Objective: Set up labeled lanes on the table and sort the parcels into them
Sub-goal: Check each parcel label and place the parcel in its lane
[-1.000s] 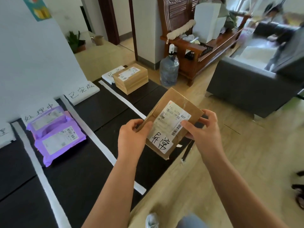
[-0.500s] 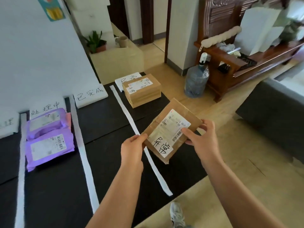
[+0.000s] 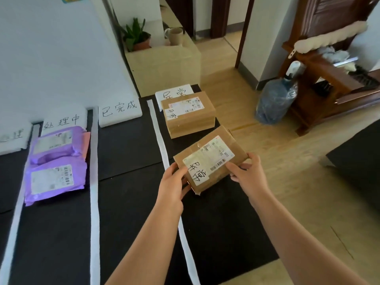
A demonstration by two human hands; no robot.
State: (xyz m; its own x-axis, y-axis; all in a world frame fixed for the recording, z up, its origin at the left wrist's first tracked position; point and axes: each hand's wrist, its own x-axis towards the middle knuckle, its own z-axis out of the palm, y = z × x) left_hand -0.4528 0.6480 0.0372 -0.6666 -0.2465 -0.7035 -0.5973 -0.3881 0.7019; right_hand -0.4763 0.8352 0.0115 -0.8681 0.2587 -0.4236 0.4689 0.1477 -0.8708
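Note:
I hold a flat cardboard parcel (image 3: 211, 159) with a white shipping label and handwritten characters, low over the rightmost lane of the black table (image 3: 127, 202). My left hand (image 3: 174, 186) grips its near left corner; my right hand (image 3: 246, 171) grips its right edge. Just beyond it a thicker cardboard box (image 3: 189, 114) with the same handwriting lies in that lane, in front of a white lane label (image 3: 174, 91). Two purple mailers (image 3: 55, 161) lie in a lane at the left. White strips (image 3: 162, 149) divide the lanes.
More white labels (image 3: 120, 110) stand at the table's far edge against the wall. Right of the table is wooden floor with a water jug (image 3: 275, 103), a wooden bench (image 3: 333, 68) and a dark sofa (image 3: 359, 161). A potted plant (image 3: 137, 36) sits on a low block behind.
Both hands have carried the parcel forward and down toward the rightmost lane, close behind the thicker box. My view has turned left toward the table.

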